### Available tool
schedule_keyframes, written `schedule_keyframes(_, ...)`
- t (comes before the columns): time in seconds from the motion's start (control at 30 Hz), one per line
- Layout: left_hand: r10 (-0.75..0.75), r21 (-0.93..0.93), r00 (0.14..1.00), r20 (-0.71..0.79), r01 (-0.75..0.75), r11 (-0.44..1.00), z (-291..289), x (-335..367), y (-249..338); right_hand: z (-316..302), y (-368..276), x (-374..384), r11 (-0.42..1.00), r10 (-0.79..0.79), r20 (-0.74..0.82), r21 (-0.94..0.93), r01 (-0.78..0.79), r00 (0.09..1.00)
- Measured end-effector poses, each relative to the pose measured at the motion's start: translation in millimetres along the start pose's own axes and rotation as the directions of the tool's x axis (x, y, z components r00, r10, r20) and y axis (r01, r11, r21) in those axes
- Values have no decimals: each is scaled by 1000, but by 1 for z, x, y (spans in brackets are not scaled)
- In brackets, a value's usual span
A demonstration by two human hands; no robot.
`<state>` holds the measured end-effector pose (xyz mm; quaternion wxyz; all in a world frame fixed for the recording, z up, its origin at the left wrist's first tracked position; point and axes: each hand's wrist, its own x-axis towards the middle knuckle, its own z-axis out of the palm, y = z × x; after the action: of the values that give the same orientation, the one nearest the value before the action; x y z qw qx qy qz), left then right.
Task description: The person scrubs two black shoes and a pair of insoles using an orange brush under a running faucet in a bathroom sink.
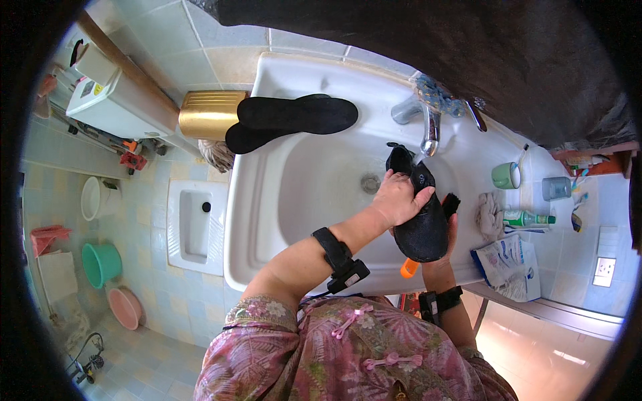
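Note:
Over the right side of the white sink (257, 220), my left hand (396, 200) grips a black shoe (422, 230), its thumb and fingers closed around the upper near the opening. The rounded toe points toward me and the opening lies below the tap spout. My right hand (451, 239) is at the shoe's right side, partly hidden behind it. It holds a brush whose dark bristles (451, 202) show beside the fingers; an orange handle end (409, 269) sticks out below the toe. Two black insoles (301, 115) lie across the sink's far left rim.
A metal tap (431, 130) stands at the back. On the right are a green mug (506, 176), a grey cloth (490, 215), a green bottle (525, 218) and a white-blue bag (511, 264). A gold box (212, 113), squat toilet (196, 227) and basins (100, 265) are left.

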<state>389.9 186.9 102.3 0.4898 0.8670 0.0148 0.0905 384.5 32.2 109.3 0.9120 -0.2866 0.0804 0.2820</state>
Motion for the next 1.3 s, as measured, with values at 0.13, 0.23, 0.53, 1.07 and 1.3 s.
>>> schedule_keyframes(0.13,-31,68,995,92,24,997,-14,3,4,1,5,-1,972,231,154,-91,-219,961)
schedule_keyframes(0.23,-29,85,997,70,24,996,-13,-1,-1,6,12,-1,967,255,162,-55,-250,953)
schedule_keyframes(0.53,-197,-88,943,270,228,970,-18,21,-5,-6,13,5,951,303,191,-6,-308,933)
schedule_keyframes(1.07,-51,331,891,451,-114,937,-29,11,42,7,4,3,992,125,291,-14,-126,948)
schedule_keyframes(1.3,-177,75,923,342,161,984,-27,32,-2,16,11,1,967,247,167,-111,-230,955)
